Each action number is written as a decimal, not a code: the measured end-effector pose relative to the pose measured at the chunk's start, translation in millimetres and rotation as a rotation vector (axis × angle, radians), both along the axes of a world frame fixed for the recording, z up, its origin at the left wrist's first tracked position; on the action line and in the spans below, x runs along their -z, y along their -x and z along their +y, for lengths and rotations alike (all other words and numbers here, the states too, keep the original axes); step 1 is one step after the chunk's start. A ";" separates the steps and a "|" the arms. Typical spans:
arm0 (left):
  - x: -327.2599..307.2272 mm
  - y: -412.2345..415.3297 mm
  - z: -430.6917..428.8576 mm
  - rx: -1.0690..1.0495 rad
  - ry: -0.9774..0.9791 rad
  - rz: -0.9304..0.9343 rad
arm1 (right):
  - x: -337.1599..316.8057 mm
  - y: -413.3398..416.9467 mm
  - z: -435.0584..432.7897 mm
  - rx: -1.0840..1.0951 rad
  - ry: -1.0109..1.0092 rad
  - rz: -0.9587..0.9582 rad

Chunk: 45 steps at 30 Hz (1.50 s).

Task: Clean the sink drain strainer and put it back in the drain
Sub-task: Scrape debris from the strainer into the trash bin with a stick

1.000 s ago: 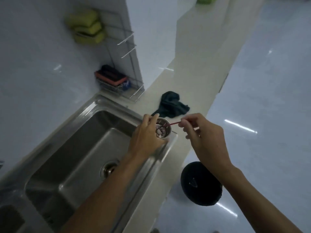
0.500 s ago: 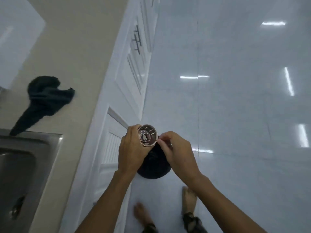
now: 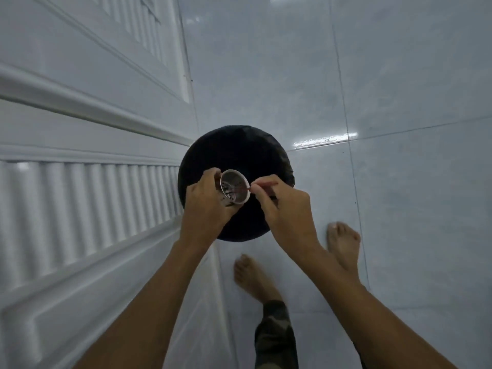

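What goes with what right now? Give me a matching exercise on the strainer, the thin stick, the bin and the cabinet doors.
Things:
1. drain strainer
2. thin red stick
3. black bin
4. white cabinet doors

Places:
A. on the floor, under both hands
B. pinched in the right hand
C. along the left of the view
D. cupped in the left hand, tipped over the bin

Pairs: 1-D, 2-B, 3-A, 4-C
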<state>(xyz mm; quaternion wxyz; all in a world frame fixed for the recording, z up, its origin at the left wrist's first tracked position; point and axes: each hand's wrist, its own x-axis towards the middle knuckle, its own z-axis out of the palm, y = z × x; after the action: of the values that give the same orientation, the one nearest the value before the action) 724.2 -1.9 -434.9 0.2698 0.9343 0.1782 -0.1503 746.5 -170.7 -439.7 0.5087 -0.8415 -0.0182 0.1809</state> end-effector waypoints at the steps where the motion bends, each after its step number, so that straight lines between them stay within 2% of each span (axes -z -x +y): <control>1: 9.0 0.9 -0.7 0.015 0.001 0.004 | 8.4 3.2 -0.6 -0.018 0.007 0.018; 4: 29.0 1.3 1.7 0.062 -0.003 0.023 | 28.6 2.3 -4.4 0.010 0.060 0.053; 9: 41.1 -1.6 10.0 0.132 -0.018 0.054 | 44.1 7.3 2.8 0.009 0.026 0.063; 13: 45.3 -2.2 21.5 0.200 -0.026 0.060 | 57.4 5.4 13.2 0.142 0.025 0.106; 16: 43.9 -1.9 30.8 0.222 -0.030 0.103 | 59.5 10.0 24.9 0.111 -0.015 0.151; 18: 41.6 -2.0 34.9 0.236 -0.056 0.134 | 62.6 10.7 27.1 0.177 -0.006 0.160; 21: 41.8 -4.3 42.4 0.208 -0.015 0.172 | 66.4 10.2 29.7 0.253 -0.131 0.273; 23: 41.9 -6.2 46.9 0.200 0.033 0.185 | 68.3 12.9 35.1 0.198 -0.089 0.304; 25: 41.8 -8.3 49.3 0.205 0.032 0.191 | 69.9 12.7 35.9 0.279 -0.045 0.271; 27: 43.0 -12.0 50.6 0.181 0.013 0.209 | 72.4 10.3 34.7 0.325 -0.091 0.270; 30: 45.2 -18.7 49.8 0.209 0.009 0.270 | 75.4 13.3 36.3 0.245 -0.098 0.377; 32: 44.6 -19.8 51.0 0.213 0.028 0.287 | 74.7 16.2 36.5 0.311 -0.032 0.354; 34: 43.6 -19.8 54.6 0.171 0.052 0.283 | 74.0 16.2 34.7 0.395 -0.061 0.315; 37: 43.4 -21.0 58.8 0.180 0.090 0.283 | 74.7 15.2 34.2 0.316 -0.179 0.428; 41: 42.6 -24.0 63.9 0.204 0.108 0.311 | 74.8 10.7 29.5 0.365 -0.050 0.347; 44: 42.0 -24.7 67.4 0.189 0.128 0.312 | 72.0 11.9 29.5 0.293 -0.222 0.435; 45: 41.1 -24.6 67.9 0.184 0.145 0.317 | 71.9 14.2 29.9 0.277 -0.215 0.464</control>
<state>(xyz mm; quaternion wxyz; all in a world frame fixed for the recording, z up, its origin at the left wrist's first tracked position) 748.8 66.0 -476.0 0.2903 0.8894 0.1207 -0.3320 732.3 -140.8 -511.6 0.6054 -0.7133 0.1947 0.2946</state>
